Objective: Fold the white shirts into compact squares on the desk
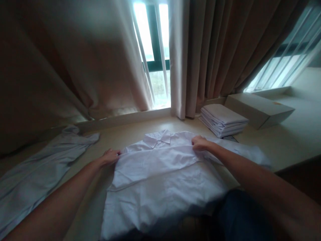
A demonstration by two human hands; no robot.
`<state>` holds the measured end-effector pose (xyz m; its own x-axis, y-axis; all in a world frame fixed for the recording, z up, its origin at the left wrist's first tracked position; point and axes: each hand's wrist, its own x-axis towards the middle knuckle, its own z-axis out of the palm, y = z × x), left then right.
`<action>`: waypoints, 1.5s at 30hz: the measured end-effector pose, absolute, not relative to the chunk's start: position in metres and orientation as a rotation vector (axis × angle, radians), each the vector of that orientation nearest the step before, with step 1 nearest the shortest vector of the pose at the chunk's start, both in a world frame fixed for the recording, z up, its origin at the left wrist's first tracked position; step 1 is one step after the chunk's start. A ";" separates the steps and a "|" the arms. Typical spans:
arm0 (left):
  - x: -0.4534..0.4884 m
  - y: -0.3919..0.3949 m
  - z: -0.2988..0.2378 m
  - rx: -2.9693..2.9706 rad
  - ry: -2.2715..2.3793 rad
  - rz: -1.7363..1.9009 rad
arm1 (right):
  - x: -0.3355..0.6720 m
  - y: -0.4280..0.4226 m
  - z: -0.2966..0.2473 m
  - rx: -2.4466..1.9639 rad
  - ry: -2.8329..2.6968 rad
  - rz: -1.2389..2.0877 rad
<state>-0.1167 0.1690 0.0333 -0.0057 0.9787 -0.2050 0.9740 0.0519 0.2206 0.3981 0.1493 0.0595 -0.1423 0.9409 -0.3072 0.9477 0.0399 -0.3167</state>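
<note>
A white collared shirt lies across the ledge in front of me, its collar toward the window and its lower end hanging at the near edge. Part of the shirt is folded up over itself just below the collar. My left hand is closed on the fabric at the left side, near the shoulder. On the other side, my right hand pinches the fabric near the right shoulder. One sleeve stretches out to the right, partly behind my right forearm.
A stack of folded white shirts sits at the back right, beside a closed pale box. More loose white clothing lies to the left. Brown curtains and a barred window border the ledge's far side.
</note>
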 end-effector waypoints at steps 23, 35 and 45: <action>-0.128 0.089 0.015 1.198 1.983 0.091 | 0.386 0.152 0.023 2.587 2.230 -1.279; -0.116 0.060 0.016 1.419 2.183 0.022 | 0.378 0.131 0.012 2.706 2.191 -0.752; -0.057 0.061 0.001 2.256 2.135 0.066 | 0.371 0.055 0.022 1.894 2.768 -0.169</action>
<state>-0.0570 0.0609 0.0007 0.0552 0.9984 0.0071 0.9970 -0.0555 0.0546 0.3708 0.0549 0.0216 -0.3481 0.9296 0.1212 0.9080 0.3665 -0.2029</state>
